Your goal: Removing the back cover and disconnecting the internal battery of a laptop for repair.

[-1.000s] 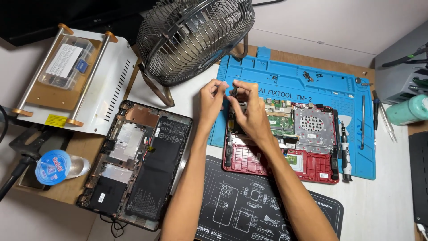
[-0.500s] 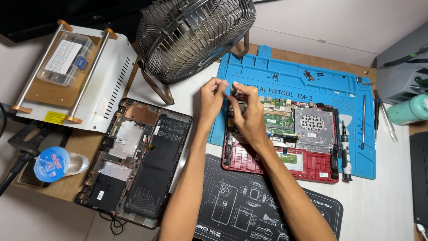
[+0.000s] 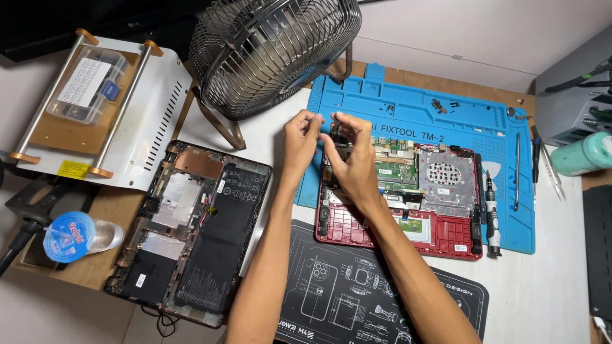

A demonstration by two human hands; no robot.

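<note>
- Both hands meet above the upper left corner of the red laptop base: the left hand and the right hand each pinch a small dark part between fingertips, the thumbs close together; what the part is cannot be told.
- That red laptop base lies opened on the blue repair mat, its green circuit board and silver fan plate bare just right of the hands.
- A black printed mat lies just below the red laptop base, under both forearms.
- Left of the red laptop base, a second opened laptop shell with a black battery rests on the counter.
- A black wire-cage fan stands above and left of the red laptop base.
- Right of the red laptop base, a screwdriver lies along the mat's edge; a teal bottle lies further right.
- Far left of the red laptop base sit a white metal box and a sealed water cup with blue lid.
</note>
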